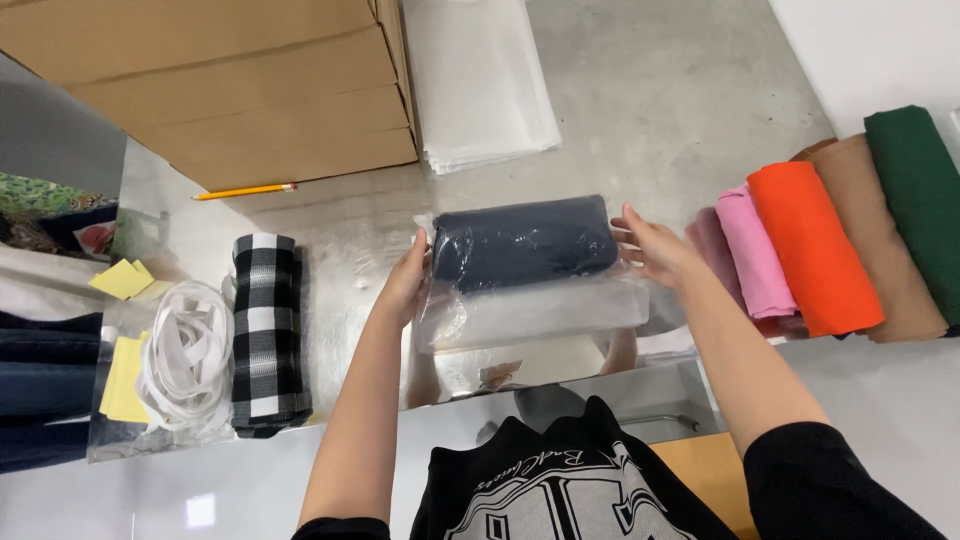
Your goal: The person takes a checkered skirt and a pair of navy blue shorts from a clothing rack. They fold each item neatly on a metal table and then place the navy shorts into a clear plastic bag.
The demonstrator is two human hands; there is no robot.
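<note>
A dark navy rolled cloth (525,242) lies inside a clear plastic bag (540,312) on the shiny table, at the middle of the head view. My left hand (405,283) grips the left end of the bag and roll. At the right end, my right hand (655,248) presses on the bag with its fingers spread. The lower part of the bag lies flat, see-through, with nothing in it.
A black-and-white checked roll (266,332) and a bag of white tape (185,358) with yellow notes (122,279) lie at left. Cardboard boxes (230,90), a pencil (245,191) and stacked clear bags (480,80) sit behind. Pink (755,250), orange (812,248), brown and green (915,200) rolls line the right.
</note>
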